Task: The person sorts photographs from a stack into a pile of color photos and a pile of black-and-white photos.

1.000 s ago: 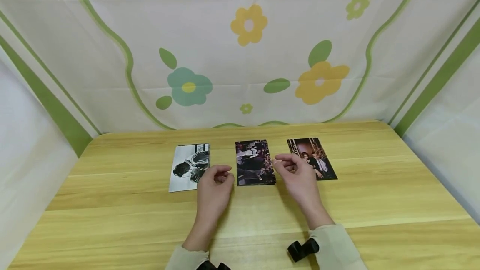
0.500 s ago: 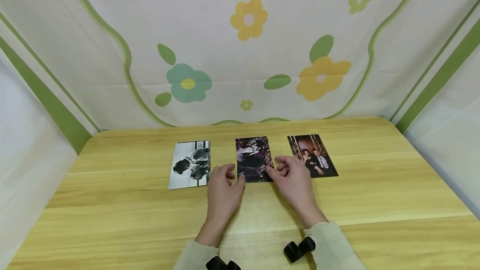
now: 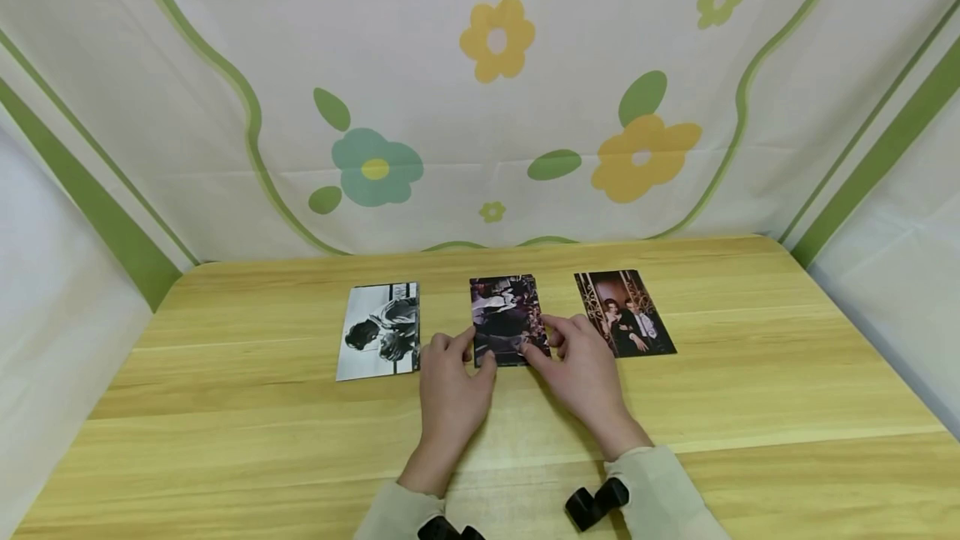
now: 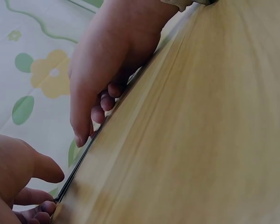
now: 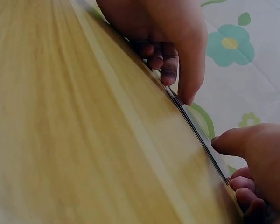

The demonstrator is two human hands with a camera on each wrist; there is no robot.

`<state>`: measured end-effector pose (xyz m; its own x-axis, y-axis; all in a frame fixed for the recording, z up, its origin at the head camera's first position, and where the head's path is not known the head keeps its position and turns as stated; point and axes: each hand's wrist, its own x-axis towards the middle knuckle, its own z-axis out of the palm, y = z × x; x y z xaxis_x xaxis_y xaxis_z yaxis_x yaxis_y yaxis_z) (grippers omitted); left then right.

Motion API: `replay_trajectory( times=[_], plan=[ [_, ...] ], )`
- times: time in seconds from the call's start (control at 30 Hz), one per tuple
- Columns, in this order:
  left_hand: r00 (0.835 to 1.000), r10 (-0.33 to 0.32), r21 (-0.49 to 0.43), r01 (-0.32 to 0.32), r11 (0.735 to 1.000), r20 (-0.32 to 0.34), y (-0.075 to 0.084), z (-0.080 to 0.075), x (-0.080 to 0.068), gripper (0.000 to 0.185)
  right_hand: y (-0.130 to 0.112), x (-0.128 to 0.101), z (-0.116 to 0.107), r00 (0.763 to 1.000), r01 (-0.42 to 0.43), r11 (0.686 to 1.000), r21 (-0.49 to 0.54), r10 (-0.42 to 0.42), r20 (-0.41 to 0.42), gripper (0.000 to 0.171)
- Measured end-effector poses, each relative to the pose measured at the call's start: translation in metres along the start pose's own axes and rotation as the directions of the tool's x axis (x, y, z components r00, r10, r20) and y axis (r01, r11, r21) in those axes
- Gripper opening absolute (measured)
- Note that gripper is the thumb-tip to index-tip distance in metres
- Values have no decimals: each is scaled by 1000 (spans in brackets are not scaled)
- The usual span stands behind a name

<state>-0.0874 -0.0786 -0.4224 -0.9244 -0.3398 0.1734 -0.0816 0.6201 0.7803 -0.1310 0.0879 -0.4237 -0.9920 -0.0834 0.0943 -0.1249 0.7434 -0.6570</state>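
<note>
B&W photo (image 3: 382,332): outside left hand | left hand (image 3: 453,394): fingers curled at stack edge, grip can't tell | stack (image 3: 504,319): between hands | right hand (image 3: 583,375): same, opposite edge | dark photo (image 3: 636,319): past right hand | tip: light, even side pressure should keep edges flush

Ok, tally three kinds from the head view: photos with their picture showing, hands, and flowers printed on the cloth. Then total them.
Photos: 3
Hands: 2
Flowers: 5
Total: 10
</note>
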Motion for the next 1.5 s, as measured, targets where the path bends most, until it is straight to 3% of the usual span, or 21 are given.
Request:
replay_trajectory(
  times=[0.27,0.5,0.7,0.97,1.27,1.4,1.5],
  plan=[
    [1000,-3,-66,2,998,-18,0,0,-1,45,-2,0,0,999,-42,998,42,42,2,63],
    [999,32,-102,-37,994,-43,-1,-1,-2,43,-4,0,1,998,-67,997,36,67,14,70],
    [999,9,-181,-18,983,-47,-2,-3,0,43,-5,1,2,997,-75,992,101,75,4,67],
    [999,-32,-311,22,950,-28,3,-12,5,35,-12,1,-10,996,-69,955,288,80,-28,60],
    [997,-38,-442,7,897,-63,17,-29,9,27,-26,1,-25,994,7,950,313,28,-107,53],
    [997,-76,-474,52,879,-31,22,-24,10,28,-22,3,-28,994,-16,949,315,51,-101,51],
    [993,-114,-493,118,862,38,31,-11,11,29,-11,5,-36,989,-82,936,342,120,-91,47]
  ],
)
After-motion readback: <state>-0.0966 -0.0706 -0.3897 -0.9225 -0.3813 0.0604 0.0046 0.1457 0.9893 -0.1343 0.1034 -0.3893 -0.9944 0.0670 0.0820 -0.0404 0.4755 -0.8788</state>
